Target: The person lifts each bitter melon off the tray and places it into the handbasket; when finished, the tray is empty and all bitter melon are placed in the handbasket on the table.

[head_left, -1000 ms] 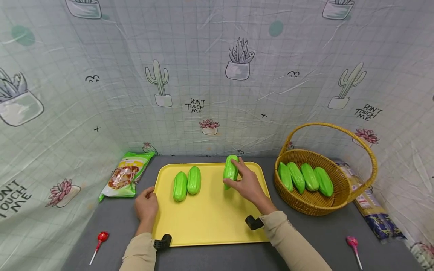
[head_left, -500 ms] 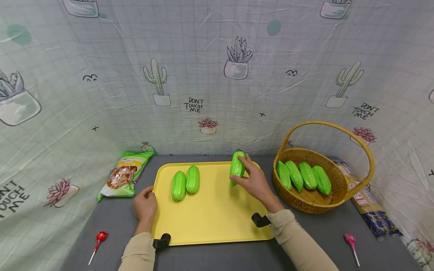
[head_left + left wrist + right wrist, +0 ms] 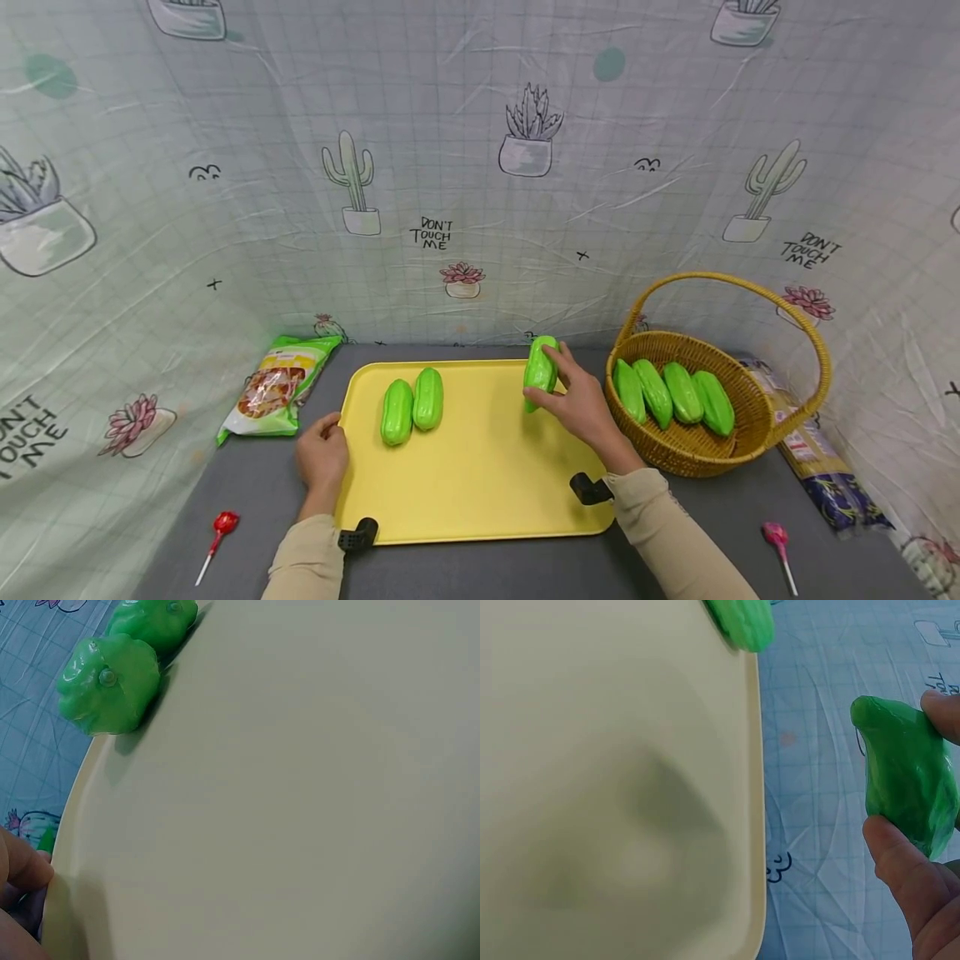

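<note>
My right hand point(image 3: 583, 406) pinches a glossy, ribbed, cucumber-shaped green vegetable point(image 3: 541, 369) between thumb and fingers, above the far right part of the yellow tray point(image 3: 465, 492). In the right wrist view the held green vegetable point(image 3: 907, 765) has a tapered end. My left hand point(image 3: 322, 457) holds the tray's left edge; in the left wrist view its fingers point(image 3: 30, 870) are curled at the rim. Two similar green vegetables, one on the left point(image 3: 397, 412) and one on the right point(image 3: 428, 400), lie side by side on the tray's left half.
A wicker basket point(image 3: 697, 462) with a tall handle stands right of the tray, holding several green vegetables point(image 3: 683, 392). Behind it lies a long printed packet point(image 3: 832, 479). A green snack bag point(image 3: 277, 387) sits far left. Lollipops, red point(image 3: 223, 525) and pink point(image 3: 777, 535), lie on the grey table.
My right hand has carried the green vegetable to the right over the tray, closer to the basket. The left hand stays at the tray's left edge.
</note>
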Available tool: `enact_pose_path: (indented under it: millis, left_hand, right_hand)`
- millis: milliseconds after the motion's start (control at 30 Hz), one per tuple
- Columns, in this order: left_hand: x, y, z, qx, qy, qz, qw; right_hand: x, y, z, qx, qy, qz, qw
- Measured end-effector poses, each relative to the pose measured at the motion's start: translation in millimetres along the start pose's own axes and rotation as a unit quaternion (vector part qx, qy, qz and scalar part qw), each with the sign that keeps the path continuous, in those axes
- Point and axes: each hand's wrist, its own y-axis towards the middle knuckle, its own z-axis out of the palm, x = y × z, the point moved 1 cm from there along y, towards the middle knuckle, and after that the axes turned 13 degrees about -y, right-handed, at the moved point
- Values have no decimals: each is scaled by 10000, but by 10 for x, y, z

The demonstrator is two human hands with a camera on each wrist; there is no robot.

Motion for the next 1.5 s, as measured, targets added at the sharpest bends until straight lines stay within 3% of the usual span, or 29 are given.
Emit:
enact_pose_path:
  millis: [1033,1500]
  left_hand:
    - [11,-25,-24,-25,99,17,9999]
    - [-1,4,0,-75,118,89,9999]
  right_hand:
    - [-426,-162,-513,-507,-513,437,9964]
    - [-528,-216,-698,-405,-582,582,9958]
